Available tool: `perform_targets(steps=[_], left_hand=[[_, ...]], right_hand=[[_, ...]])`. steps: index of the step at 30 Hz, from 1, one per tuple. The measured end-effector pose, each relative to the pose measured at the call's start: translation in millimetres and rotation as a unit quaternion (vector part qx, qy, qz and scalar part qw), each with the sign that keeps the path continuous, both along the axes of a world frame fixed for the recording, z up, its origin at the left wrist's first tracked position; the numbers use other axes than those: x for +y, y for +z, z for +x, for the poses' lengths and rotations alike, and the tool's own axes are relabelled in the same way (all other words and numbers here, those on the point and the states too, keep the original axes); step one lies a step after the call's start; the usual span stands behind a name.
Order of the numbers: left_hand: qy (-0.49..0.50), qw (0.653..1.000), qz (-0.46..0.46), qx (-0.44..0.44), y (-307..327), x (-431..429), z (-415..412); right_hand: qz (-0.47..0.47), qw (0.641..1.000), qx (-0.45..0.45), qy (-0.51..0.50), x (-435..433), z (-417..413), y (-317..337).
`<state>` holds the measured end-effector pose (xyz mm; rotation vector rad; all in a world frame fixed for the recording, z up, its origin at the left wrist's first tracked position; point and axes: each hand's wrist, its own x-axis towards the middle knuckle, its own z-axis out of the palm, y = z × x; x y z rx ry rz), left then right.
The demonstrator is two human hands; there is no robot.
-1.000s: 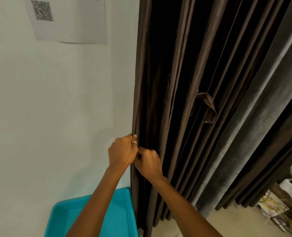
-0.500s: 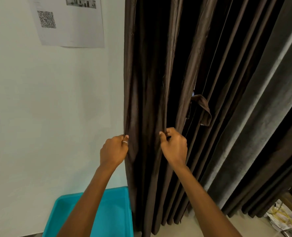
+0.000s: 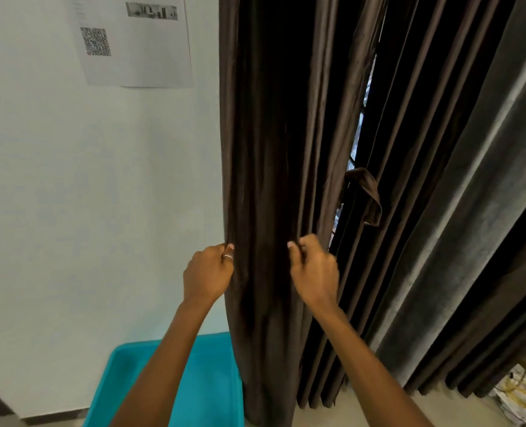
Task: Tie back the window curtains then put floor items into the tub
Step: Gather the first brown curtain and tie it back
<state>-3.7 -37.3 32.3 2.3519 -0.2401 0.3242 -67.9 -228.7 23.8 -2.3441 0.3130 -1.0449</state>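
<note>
A dark brown pleated curtain hangs from top to floor in the middle. My left hand pinches its left edge against the wall side. My right hand grips a fold further right, fingers curled round the cloth. A brown fabric tie-back loop hangs in the gap between this curtain and the second curtain to the right; daylight shows through the gap. A turquoise tub stands on the floor under my left forearm, its inside partly hidden by my arm.
A white wall fills the left, with a printed sheet bearing a QR code taped near the top. Papers and yellow cables lie on the floor at the bottom right. Pale floor runs along the curtain hems.
My hands were together at the curtain's left edge; the right hand has moved right along the cloth, spreading it. A gap with daylight has opened beside the tie-back.
</note>
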Motion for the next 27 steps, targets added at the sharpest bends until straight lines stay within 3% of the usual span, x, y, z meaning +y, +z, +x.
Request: perform_targets(steps=[4, 10, 20, 27], left_hand=[[-0.064, 0.998, -0.014, 0.004, 1, -23, -8], [-0.129, 0.991, -0.031, 0.030, 1, -32, -4], [-0.233, 0.967, 0.089, 0.049, 16, -25, 7], [-0.276, 0.949, 0.082, 0.130, 6, -17, 12]], right_hand=[[-0.025, 0.997, -0.015, 0.074, 37, 4, -6], [-0.021, 0.996, 0.001, 0.085, 39, 11, -7], [0.037, 0.986, 0.025, 0.163, 35, 15, -6], [0.009, 0.994, 0.011, 0.104, 41, 20, -8]])
